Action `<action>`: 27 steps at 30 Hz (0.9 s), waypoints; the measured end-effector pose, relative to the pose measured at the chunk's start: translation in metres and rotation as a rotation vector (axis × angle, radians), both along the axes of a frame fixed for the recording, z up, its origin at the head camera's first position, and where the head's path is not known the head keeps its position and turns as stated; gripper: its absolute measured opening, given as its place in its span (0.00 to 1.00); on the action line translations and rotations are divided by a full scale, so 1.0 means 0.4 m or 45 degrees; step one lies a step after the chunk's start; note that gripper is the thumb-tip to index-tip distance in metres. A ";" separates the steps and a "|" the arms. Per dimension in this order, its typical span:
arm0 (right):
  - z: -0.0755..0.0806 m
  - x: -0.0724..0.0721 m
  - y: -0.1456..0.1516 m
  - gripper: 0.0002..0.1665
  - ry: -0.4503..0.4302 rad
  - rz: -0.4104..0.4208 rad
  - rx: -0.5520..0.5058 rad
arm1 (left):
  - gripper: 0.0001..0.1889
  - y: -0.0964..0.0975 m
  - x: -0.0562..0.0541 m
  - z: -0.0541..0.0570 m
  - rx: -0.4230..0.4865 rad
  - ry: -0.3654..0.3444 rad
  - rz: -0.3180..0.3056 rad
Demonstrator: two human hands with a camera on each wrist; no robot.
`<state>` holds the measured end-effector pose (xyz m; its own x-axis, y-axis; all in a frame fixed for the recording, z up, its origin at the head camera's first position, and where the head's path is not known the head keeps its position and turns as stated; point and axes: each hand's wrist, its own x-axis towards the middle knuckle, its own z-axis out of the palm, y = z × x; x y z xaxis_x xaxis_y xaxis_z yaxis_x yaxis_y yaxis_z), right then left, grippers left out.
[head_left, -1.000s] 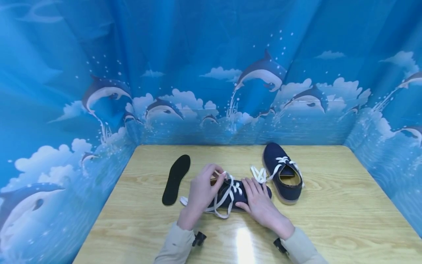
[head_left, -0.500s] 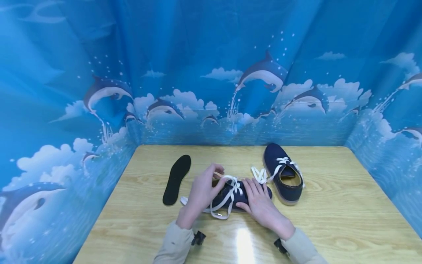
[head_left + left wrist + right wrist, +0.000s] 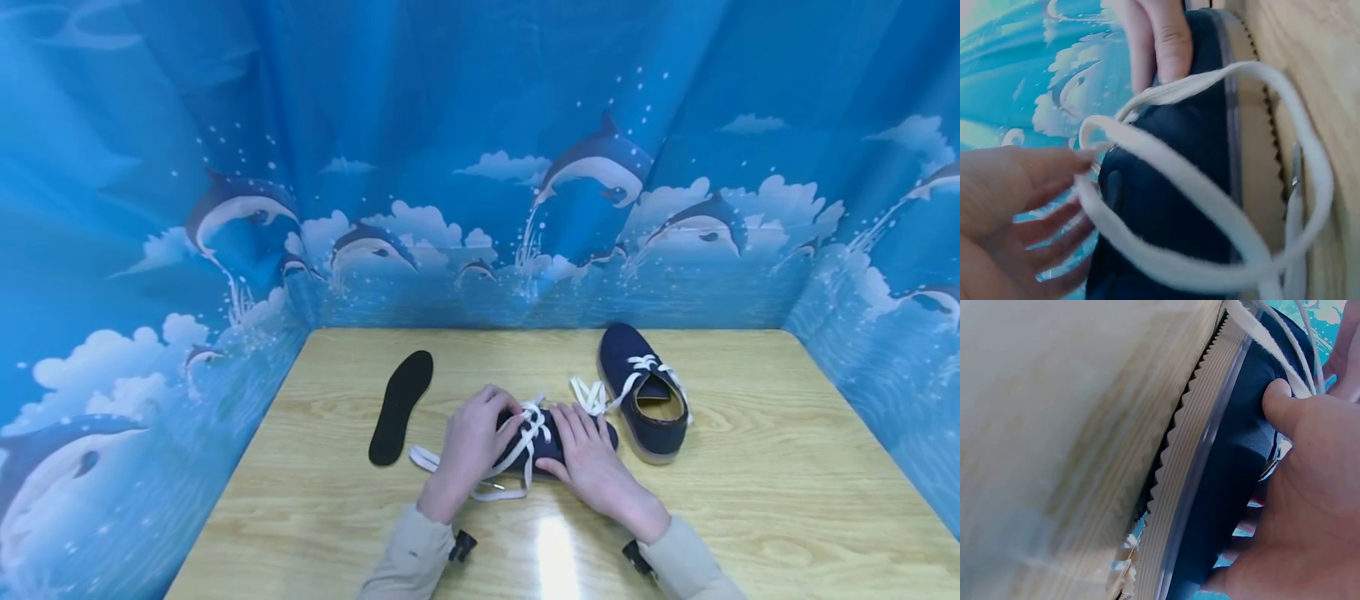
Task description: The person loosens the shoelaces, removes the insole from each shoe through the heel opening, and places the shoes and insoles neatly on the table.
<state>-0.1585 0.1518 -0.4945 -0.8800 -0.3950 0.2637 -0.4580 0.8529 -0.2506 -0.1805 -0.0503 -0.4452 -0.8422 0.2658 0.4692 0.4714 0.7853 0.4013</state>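
Observation:
A navy lace-up shoe (image 3: 1191, 125) lies with its toe to the right and its heel end hidden behind my left hand (image 3: 472, 437). Between thumb and fingertips at the eyelets, that hand pinches the white shoelace (image 3: 1166, 262), which hangs in a loose loop over the shoe's near side. A metal lace tip (image 3: 1296, 165) shows beside the sole. My right hand (image 3: 596, 467) grips the toe half from above, thumb on the near side and fingers over the far side. In the right wrist view the pale ribbed sole (image 3: 1175, 481) faces the camera.
Behind and right of my right hand stands a second navy shoe (image 3: 622, 358), its white lace (image 3: 588, 396) trailing left. A black insole (image 3: 400, 408) lies on the wooden table (image 3: 315, 517) at the left. A blue dolphin-print curtain (image 3: 420, 100) closes off the back and sides.
My left hand has moved right, closer to the eyelets, and the lace loop there has dropped lower. The right hand stays on the toe half.

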 end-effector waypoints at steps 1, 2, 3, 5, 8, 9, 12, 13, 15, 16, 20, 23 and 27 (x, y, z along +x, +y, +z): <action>0.000 0.000 0.000 0.46 -0.003 -0.001 0.002 | 0.05 -0.004 0.000 0.009 0.067 0.035 -0.010; 0.001 0.000 0.001 0.46 -0.008 -0.001 0.000 | 0.05 -0.009 0.000 0.020 0.142 0.072 -0.030; 0.001 0.000 0.001 0.46 -0.016 -0.002 -0.002 | 0.04 -0.014 0.000 0.033 0.226 0.109 -0.062; 0.002 0.001 0.002 0.46 -0.032 -0.006 -0.004 | 0.05 -0.025 0.004 0.063 0.388 0.190 -0.143; 0.003 -0.001 0.002 0.47 -0.046 -0.013 -0.006 | 0.04 -0.039 0.015 0.103 0.586 0.243 -0.300; 0.004 -0.001 0.002 0.47 -0.046 -0.012 -0.006 | 0.03 -0.042 0.021 0.114 0.642 0.241 -0.350; 0.003 -0.002 0.000 0.47 -0.048 -0.009 -0.009 | 0.03 -0.047 0.035 0.136 0.756 0.238 -0.443; 0.004 -0.002 0.000 0.47 -0.049 -0.006 -0.010 | 0.03 -0.047 0.039 0.139 0.785 0.249 -0.459; 0.003 -0.001 -0.002 0.47 -0.045 -0.005 -0.013 | 0.03 -0.045 0.047 0.142 0.834 0.283 -0.477; 0.002 -0.001 -0.002 0.47 -0.048 -0.006 -0.015 | 0.03 -0.044 0.049 0.142 0.850 0.303 -0.477; 0.002 0.000 -0.001 0.47 -0.045 -0.009 -0.012 | 0.03 -0.032 0.047 0.130 0.815 0.264 -0.430; 0.004 0.000 0.000 0.47 -0.048 -0.012 -0.007 | 0.04 -0.019 0.039 0.112 0.668 0.056 -0.341; 0.004 -0.001 -0.002 0.45 -0.044 -0.010 -0.004 | 0.04 -0.007 0.034 0.085 0.384 -0.228 -0.233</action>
